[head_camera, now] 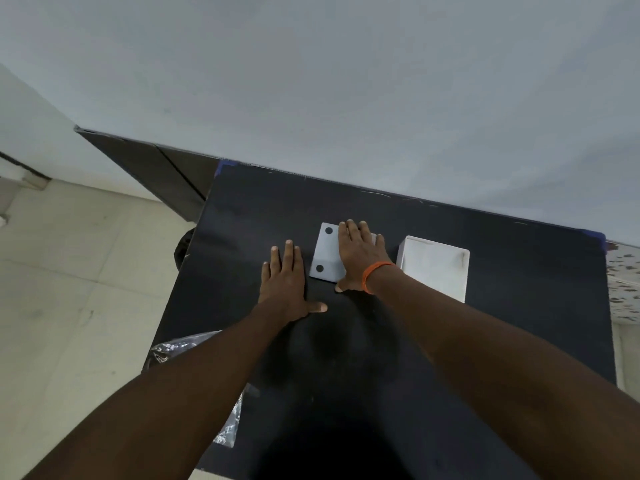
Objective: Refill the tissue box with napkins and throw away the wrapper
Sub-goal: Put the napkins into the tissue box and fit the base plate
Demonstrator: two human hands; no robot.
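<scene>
Both of my hands lie flat on the dark surface (485,323). At far left, crinkled clear plastic wrapper (180,348) hangs at the surface's left edge, partly hidden by my forearm. My left hand (285,282) rests palm down with fingers spread, holding nothing, just beside a white panel (327,251) with two black dots. My right hand (360,258), with an orange band (375,273) on its wrist, presses flat and open on that panel, gripping nothing. Farther right, close to my wrist, stands the white tissue box (436,268), its top open.
</scene>
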